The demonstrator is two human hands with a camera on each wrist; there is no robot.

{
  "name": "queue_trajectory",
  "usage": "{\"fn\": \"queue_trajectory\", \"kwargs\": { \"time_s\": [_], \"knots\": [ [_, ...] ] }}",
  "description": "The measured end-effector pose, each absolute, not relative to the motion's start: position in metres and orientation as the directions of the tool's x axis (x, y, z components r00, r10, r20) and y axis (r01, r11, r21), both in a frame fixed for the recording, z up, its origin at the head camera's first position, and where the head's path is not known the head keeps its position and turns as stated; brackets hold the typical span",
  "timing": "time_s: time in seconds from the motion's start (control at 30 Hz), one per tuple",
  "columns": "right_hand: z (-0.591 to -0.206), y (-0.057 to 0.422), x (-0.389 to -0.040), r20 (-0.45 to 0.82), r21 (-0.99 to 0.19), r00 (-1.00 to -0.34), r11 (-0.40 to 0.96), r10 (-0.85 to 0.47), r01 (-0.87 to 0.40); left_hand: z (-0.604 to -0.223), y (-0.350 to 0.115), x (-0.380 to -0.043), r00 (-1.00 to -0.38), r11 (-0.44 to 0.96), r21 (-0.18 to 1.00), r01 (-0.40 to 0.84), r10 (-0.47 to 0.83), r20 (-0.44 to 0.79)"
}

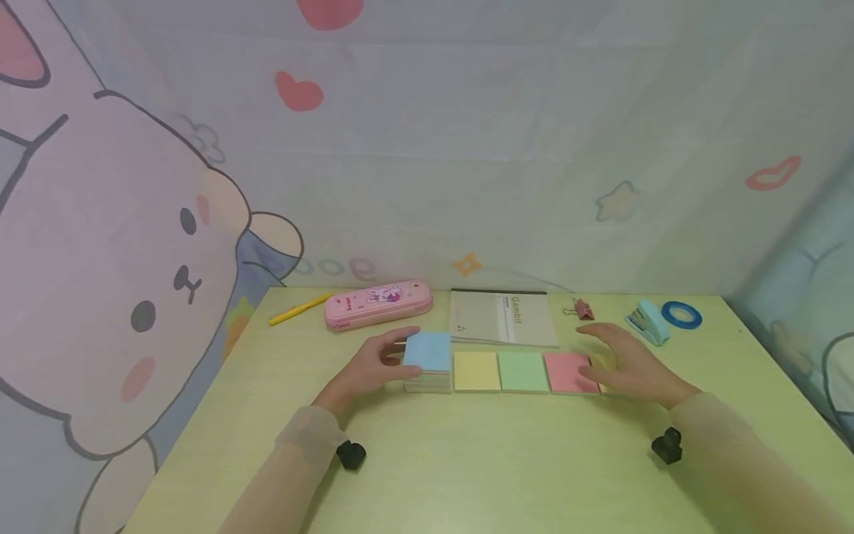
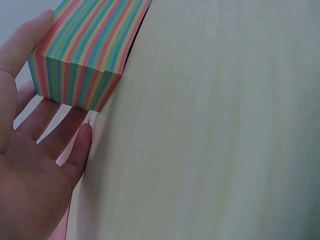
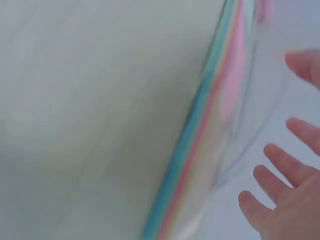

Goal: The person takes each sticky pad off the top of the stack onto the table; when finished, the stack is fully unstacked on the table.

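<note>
My left hand point(image 1: 365, 368) holds a tall stack of sticky notes point(image 1: 428, 351) with a blue sheet on top, thumb on one side and fingers on the other. In the left wrist view the stack point(image 2: 82, 60) shows striped blue, yellow and pink edges. To its right lie thin sticky note pads in a row: yellow point(image 1: 477, 371), green point(image 1: 523, 371), pink point(image 1: 565, 372) and another yellow one point(image 1: 606, 362), partly hidden by my right hand point(image 1: 637, 367). That hand hovers over the row's right end with fingers spread, holding nothing.
Along the back of the table point(image 1: 507, 460) lie a yellow pen point(image 1: 300, 309), a pink pencil case point(image 1: 378, 305), a notebook point(image 1: 500, 317), a red binder clip point(image 1: 583, 309), a light blue stapler point(image 1: 648, 323) and a roll of blue tape point(image 1: 681, 314). A printed curtain hangs behind.
</note>
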State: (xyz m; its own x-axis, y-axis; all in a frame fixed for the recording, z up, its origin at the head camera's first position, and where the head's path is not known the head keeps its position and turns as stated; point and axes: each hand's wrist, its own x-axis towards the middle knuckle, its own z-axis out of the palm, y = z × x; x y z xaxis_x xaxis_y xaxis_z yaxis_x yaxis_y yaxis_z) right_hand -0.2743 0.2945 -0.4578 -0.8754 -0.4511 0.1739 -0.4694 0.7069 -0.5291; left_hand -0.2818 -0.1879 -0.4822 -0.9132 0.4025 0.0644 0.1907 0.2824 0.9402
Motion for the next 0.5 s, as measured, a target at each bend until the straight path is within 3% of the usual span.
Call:
{"fn": "queue_trajectory", "kwargs": {
  "time_s": [0.27,0.5],
  "knots": [
    [-0.439,0.197,-0.279,0.235,-0.575,-0.788,0.573,-0.569,-0.584,-0.486,-0.188,-0.286,-0.906,0.256,0.945,0.204,0.415,0.083],
    [-0.436,0.117,-0.28,0.207,-0.607,-0.734,0.503,-0.647,-0.615,-0.487,-0.19,-0.284,-0.901,0.244,0.95,0.195,0.428,0.075]
  ]
}}
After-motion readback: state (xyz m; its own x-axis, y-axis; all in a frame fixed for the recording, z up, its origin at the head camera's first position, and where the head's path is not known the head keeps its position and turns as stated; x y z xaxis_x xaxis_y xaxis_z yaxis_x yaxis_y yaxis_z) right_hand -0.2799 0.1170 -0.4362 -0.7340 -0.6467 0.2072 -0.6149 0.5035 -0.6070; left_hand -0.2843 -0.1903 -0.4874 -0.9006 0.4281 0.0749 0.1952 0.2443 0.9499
